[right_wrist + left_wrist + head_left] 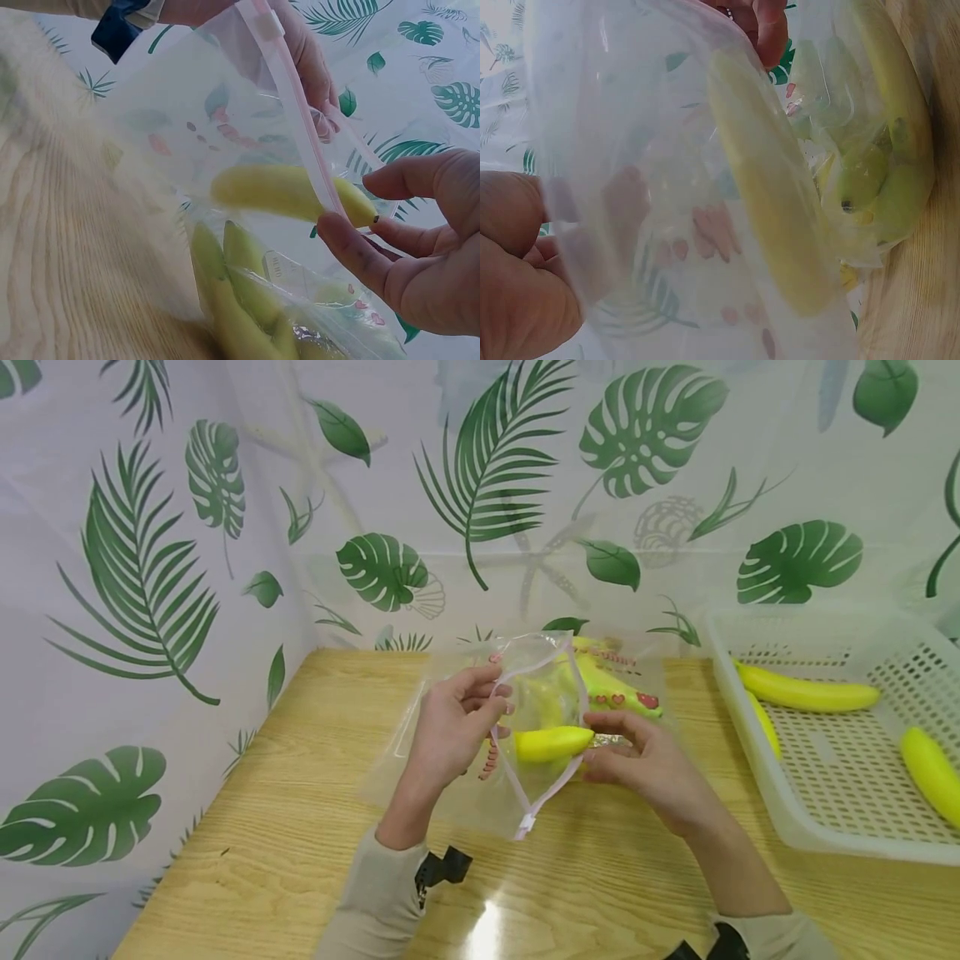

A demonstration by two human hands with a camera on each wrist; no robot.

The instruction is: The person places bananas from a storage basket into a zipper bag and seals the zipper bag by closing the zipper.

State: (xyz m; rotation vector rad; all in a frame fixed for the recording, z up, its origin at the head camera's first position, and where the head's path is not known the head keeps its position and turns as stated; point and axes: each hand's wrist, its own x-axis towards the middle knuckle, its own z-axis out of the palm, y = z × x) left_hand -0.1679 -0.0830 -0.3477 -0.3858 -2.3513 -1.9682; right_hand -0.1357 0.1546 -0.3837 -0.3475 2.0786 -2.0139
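My left hand (453, 727) grips one edge of a clear zip bag (420, 777), with its thumb on the pink-lined mouth. The mouth stands spread wide, and a white slider (528, 821) sits at its near corner. A yellow banana (551, 743) lies lengthwise through the mouth, most of it inside the bag. At its outer tip, my right hand (648, 768) holds the banana between thumb and fingers, close against the bag's rim. Beyond it, a filled clear bag (360, 304) with red hearts printed on it contains several yellow-green bananas (900, 97).
On the right of the wooden table (285, 827) stands a white perforated basket (832, 839). Inside it lie a banana (810, 689) along the back, another at the left wall and one at the right. A leaf-patterned sheet (300, 585) hangs behind and to the left.
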